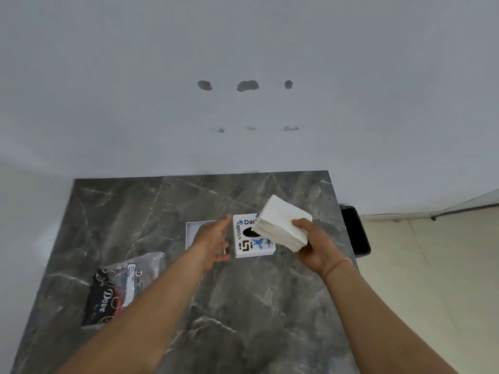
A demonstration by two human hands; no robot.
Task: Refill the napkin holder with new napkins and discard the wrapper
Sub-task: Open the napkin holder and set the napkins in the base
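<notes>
My right hand (314, 245) grips a thick stack of white napkins (283, 221), held tilted above the right side of a white square holder part (249, 245) with printed logos and a dark oval slot. My left hand (213, 240) hovers open just left of that white piece, fingers spread, holding nothing. Behind my left hand lies a shallow grey square tray (193, 229), partly hidden by the hand. The plastic napkin wrapper (121, 288), clear with black and red print, lies flat on the table at the left.
Everything sits on a grey marble-patterned table (243, 306) pushed against a white wall. A black bin (355, 230) stands on the floor just past the table's right edge. Pale floor tiles spread to the right.
</notes>
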